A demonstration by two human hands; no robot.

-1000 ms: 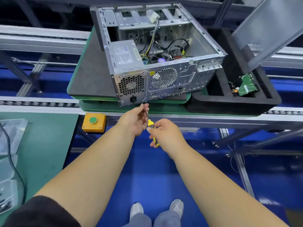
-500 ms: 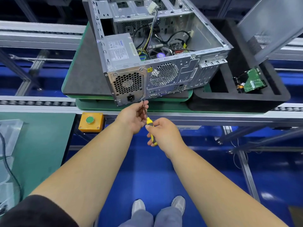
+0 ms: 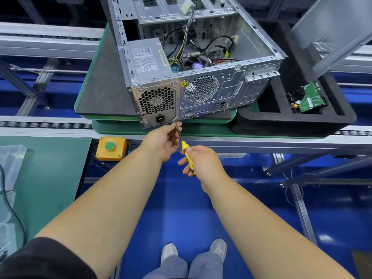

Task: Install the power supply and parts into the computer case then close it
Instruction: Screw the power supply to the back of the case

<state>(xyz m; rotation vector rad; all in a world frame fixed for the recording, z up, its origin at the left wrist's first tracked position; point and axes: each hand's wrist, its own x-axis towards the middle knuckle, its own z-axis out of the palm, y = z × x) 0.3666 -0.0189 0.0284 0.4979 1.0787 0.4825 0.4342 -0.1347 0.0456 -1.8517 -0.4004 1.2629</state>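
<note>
A: Head view, only one there was. Where was the case?

B: Computer case sat open-topped on the green pallet on the conveyor, rear panel facing the person. Power supply was already seated in the near-left corner, its fan grille and socket showing at the back.

A: Hands?

B: Right hand was wrapped around the yellow handle of the screwdriver. Left hand pinched the shaft near the tip, steadying it.

A: The relation that counted?

B: Tip sat at the lower right corner of the supply's back plate, touching or just short of it; too small to see a screw there. Shaft's long axis ran from the right hand up and slightly left into that corner, away from the body. Left hand was the nearer one to the panel, right hand behind it on the same line.

A: Judgement?

B: Likely fastening the supply. Driving would need the shaft kept square to the plate.

A: Rest?

B: Side panel leaned upper right, not fitted. Green circuit board lay in the black foam tray. Yellow button box below left of the case.
</note>
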